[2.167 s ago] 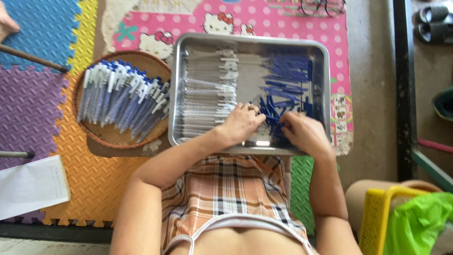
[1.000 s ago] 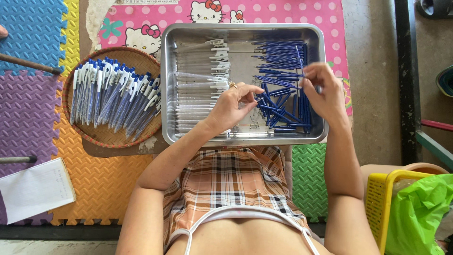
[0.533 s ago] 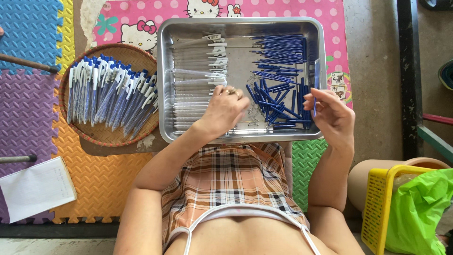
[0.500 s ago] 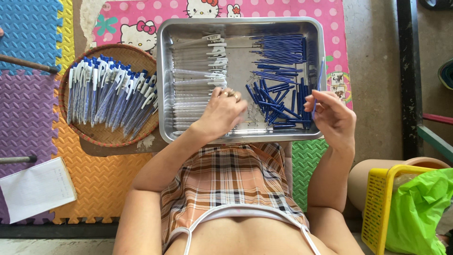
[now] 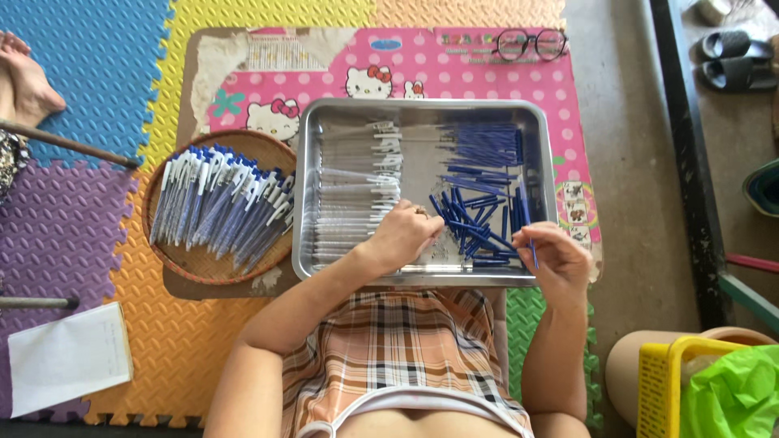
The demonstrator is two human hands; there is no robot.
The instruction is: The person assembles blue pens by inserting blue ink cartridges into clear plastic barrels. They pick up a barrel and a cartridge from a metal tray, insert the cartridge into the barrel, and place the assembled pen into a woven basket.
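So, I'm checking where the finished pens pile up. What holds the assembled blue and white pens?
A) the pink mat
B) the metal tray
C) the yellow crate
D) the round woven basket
D: the assembled pens lie heaped in the round woven basket, left of the metal tray.

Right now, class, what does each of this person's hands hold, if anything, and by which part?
The right hand pinches a thin blue pen part by its lower end. The left hand rests in the metal tray; whether it holds anything cannot be told.
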